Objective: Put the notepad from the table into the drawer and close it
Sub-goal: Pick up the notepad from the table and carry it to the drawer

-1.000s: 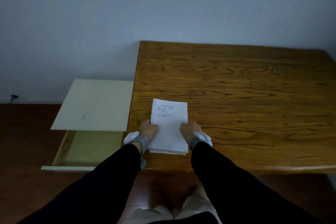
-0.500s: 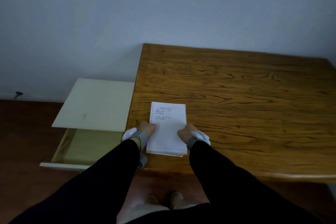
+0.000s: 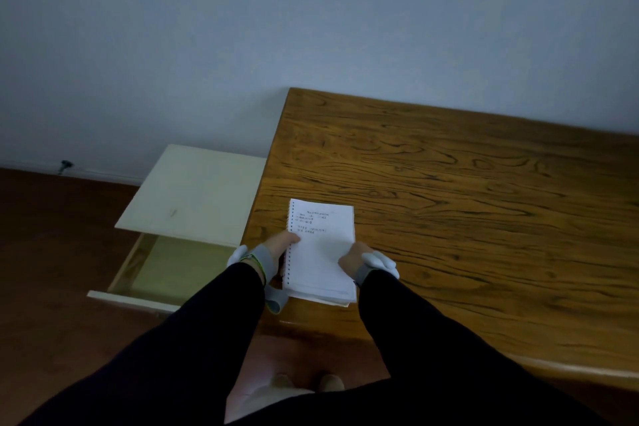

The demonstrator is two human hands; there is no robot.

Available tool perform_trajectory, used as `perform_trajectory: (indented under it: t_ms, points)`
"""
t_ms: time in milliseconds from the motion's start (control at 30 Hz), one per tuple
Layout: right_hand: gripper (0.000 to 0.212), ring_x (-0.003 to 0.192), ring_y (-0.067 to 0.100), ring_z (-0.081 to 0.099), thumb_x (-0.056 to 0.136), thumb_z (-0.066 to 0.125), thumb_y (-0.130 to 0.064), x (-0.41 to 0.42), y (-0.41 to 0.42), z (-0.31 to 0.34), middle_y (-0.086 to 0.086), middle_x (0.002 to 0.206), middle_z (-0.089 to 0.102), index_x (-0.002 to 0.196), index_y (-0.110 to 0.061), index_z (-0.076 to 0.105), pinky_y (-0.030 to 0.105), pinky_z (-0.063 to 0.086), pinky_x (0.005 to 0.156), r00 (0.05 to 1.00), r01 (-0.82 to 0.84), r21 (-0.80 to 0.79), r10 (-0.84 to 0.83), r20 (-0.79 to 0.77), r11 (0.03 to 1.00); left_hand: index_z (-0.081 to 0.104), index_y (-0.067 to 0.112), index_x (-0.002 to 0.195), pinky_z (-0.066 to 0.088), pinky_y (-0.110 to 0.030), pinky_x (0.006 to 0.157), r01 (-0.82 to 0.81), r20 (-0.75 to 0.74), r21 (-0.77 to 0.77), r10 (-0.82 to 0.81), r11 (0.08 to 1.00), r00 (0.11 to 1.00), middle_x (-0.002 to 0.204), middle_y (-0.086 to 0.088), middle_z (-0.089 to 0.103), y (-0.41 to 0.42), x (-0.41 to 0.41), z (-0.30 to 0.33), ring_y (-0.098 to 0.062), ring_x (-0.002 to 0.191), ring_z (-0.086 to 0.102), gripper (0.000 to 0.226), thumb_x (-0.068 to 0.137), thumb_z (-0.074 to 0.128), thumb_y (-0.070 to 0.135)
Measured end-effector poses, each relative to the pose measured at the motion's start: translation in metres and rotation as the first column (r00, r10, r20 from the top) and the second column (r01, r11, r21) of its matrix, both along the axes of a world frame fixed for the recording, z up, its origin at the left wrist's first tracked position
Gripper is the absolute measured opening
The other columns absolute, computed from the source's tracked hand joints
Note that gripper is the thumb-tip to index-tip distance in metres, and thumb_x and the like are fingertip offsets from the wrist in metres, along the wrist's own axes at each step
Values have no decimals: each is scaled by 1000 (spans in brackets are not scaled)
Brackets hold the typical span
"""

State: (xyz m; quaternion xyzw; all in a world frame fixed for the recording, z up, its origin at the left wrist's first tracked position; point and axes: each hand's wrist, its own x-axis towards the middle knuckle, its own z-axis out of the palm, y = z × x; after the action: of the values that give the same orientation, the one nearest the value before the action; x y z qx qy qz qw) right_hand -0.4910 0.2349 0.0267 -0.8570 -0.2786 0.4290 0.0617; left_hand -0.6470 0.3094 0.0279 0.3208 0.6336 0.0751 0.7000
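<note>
A white spiral-bound notepad (image 3: pixel 320 245) with a few handwritten lines is held near the front left corner of the wooden table (image 3: pixel 466 218). My left hand (image 3: pixel 276 247) grips its spiral edge and my right hand (image 3: pixel 356 258) grips its right edge; both wear partial grey and white gloves. Its near end looks slightly lifted off the wood. To the left, a pale cabinet (image 3: pixel 197 190) has its drawer (image 3: pixel 173 270) pulled open, and the inside looks empty.
The drawer's front panel (image 3: pixel 131 301) juts out over the dark wood floor. A blue-grey wall runs behind the table and cabinet. My feet (image 3: pixel 304 386) show below the table's front edge.
The view has tilted and shifted, so the table and cabinet sit lower right in frame. Both hands keep their grip on the notepad, which has drifted slightly toward the table's front left corner.
</note>
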Motion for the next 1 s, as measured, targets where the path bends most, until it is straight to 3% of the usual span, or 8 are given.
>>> perform_trajectory:
  t_ms: [100, 200, 300, 400, 567, 800, 900, 1000]
  points:
    - [35, 112, 21, 57, 95, 40, -17, 1, -1, 0, 6, 125, 62, 119, -13, 65, 22, 35, 80, 1000, -17, -20, 17, -20, 1000, 58, 14, 81, 40, -28, 62, -28, 13, 20, 27, 999, 1000, 81, -6, 58, -2, 0, 1, -21, 70, 53, 10, 89, 53, 18]
    - [36, 119, 28, 55, 95, 48, -15, -1, 1, 0, 15, 133, 57, 128, -4, 58, 25, 34, 76, 999, -46, 50, 47, -22, 998, 61, 8, 108, 45, -31, 70, -20, 52, 23, 19, 1000, 998, 88, -10, 61, -6, 3, 1, -23, 77, 57, 21, 90, 54, 17]
    - [31, 96, 19, 56, 93, 42, -19, 3, -4, 1, 5, 119, 63, 112, -15, 66, 18, 35, 72, 998, -48, 9, 48, -36, 999, 52, 1, 131, 49, -39, 87, -9, 54, 71, 5, 997, 999, 117, -19, 64, -13, 9, 1, -33, 100, 61, 42, 91, 55, 14]
    - [27, 97, 18, 57, 91, 43, -18, 8, -3, -4, 3, 114, 63, 104, -13, 65, 23, 37, 77, 995, -77, 47, 80, -60, 996, 40, 2, 141, 46, -41, 97, -14, 5, 128, 14, 992, 1000, 137, -20, 54, -17, 12, 3, -36, 123, 54, 54, 91, 57, 13]
    - [30, 79, 19, 62, 86, 45, -25, 9, -7, -5, 3, 101, 71, 99, -15, 70, 23, 42, 63, 992, -104, 65, 109, -68, 992, 24, 3, 147, 43, -40, 100, 18, -122, 153, 1, 988, 993, 143, -18, 46, -17, 14, 1, -34, 128, 48, 72, 88, 62, 20]
    - [32, 80, 20, 65, 84, 50, -28, 14, -7, -9, 2, 100, 70, 108, -16, 68, 20, 43, 53, 996, -66, 57, 70, -59, 996, 53, 1, 130, 49, -44, 98, -61, -69, 90, 67, 994, 995, 128, -22, 62, -23, 14, 0, -36, 109, 61, 44, 89, 58, 16]
    - [43, 100, 25, 65, 85, 48, -29, 12, -6, -12, 3, 122, 66, 123, -17, 61, 26, 52, 70, 996, -49, 51, 53, -74, 997, 48, 5, 135, 49, -43, 99, -29, -84, 157, 43, 987, 996, 131, -19, 60, -26, 16, 0, -35, 114, 60, 48, 90, 59, 16]
    - [48, 104, 23, 64, 79, 49, -32, 11, -4, -13, -1, 123, 65, 125, -20, 61, 25, 46, 77, 997, -32, 53, 36, -73, 998, 47, 7, 137, 46, -47, 104, -38, -64, 228, 54, 973, 997, 133, -17, 59, -30, 15, -4, -35, 118, 58, 49, 91, 59, 19]
